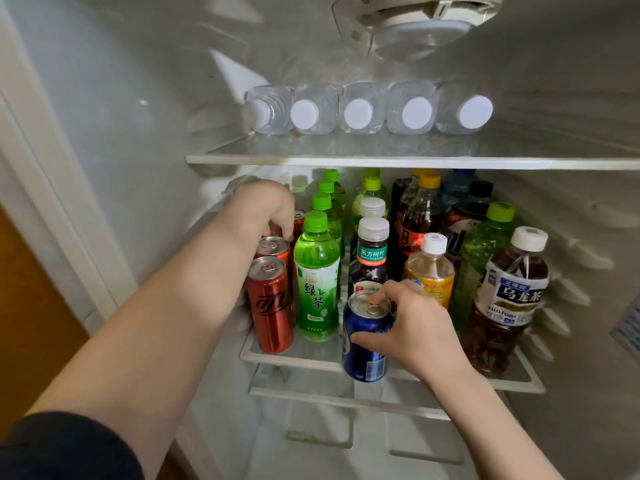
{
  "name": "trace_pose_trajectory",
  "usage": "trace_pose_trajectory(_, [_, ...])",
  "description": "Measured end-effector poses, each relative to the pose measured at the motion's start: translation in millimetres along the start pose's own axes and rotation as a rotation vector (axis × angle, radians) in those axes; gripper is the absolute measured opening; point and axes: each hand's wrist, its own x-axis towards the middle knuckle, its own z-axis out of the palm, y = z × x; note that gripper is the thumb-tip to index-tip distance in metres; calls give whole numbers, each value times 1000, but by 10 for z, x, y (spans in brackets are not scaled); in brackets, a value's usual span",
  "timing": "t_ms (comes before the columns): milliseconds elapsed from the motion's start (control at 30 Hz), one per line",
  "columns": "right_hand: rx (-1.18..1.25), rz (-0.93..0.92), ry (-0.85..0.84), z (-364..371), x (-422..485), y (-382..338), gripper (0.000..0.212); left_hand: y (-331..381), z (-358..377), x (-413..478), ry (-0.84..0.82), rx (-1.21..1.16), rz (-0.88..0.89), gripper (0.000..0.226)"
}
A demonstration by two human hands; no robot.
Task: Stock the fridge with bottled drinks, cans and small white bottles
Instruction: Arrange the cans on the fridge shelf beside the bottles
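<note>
Blue aluminium drink can [367, 344] is upright, leaning a touch, at the front lip of the middle glass shelf [294, 358]. Its base shows below the rim, so I judge it not yet set down. Right hand [415, 327] has it: thumb on the side wall, fingers curled over the lid & ring-pull. Left hand [263, 209] is far back on the left, fingers bent down onto the top of the second slim red can [273, 249] in a file of red cans (the front red can [272, 306] stands free at the rim). Can't tell if it grips that can or only steadies it. What the next move turns on: bare shelf lies straight behind the blue can, away from the person. That slot sits btwn the green-capped green tea bottle [317, 282] on the left & the white-capped orange drink bottle [429, 271] on the right, w/ the dark tea bottle w/ white cap [372, 251] closing its back. Can's long axis is vertical, so the move prob. needs a small lift over the rim, then a push inward, kept upright. Right hand is the nearer one; left is well apart. Slot looks tight, so knocking a neighbour is the risk. Up top, five clear water bottles w/ white caps [360, 109] lie on their sides on the upper glass shelf [346, 161], caps outward.
</note>
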Motion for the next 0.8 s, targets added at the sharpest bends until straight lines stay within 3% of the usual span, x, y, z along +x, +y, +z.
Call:
trace_pose_trajectory(200, [10, 3, 1, -2, 1, 8, 49, -47, 118, -105, -99, -26, 40, 47])
trace_pose_trajectory(433, [2, -3, 6, 1, 0, -2, 49, -67, 146, -123, 47, -9, 67, 57])
trace_pose_trajectory(800, [0, -6, -3, -13, -1, -13, 48, -19, 189, 98, 255, 84, 114, 41])
